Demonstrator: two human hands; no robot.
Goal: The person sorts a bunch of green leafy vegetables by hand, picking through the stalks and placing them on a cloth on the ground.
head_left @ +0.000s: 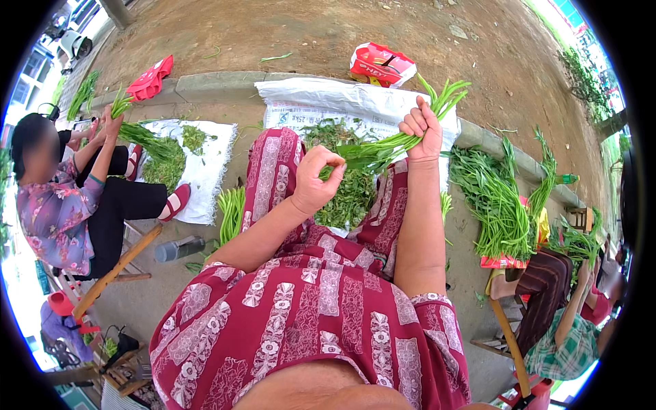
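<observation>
My right hand (424, 128) is raised and closed around a bunch of water spinach (394, 146), its pale stem ends up to the right and its leaves hanging left. Thumb and forefinger of my left hand (320, 179) pinch at the leafy end; the small leaf there is partly hidden by the fingers. Beneath both hands, between my knees, lies a heap of loose green leaves (351, 200). It rests on a white woven sack (302, 95) that bears writing. Beside my left knee are bare green stems (231, 212).
Leafy greens (494, 210) are piled at right, by a concrete kerb (220, 84). A red bag (382, 64) sits beyond the sack. At left, a seated person (61, 205) holds greens near another white sack (210, 179); a bottle (179, 249) lies nearby. Another person (558, 333) sits at right.
</observation>
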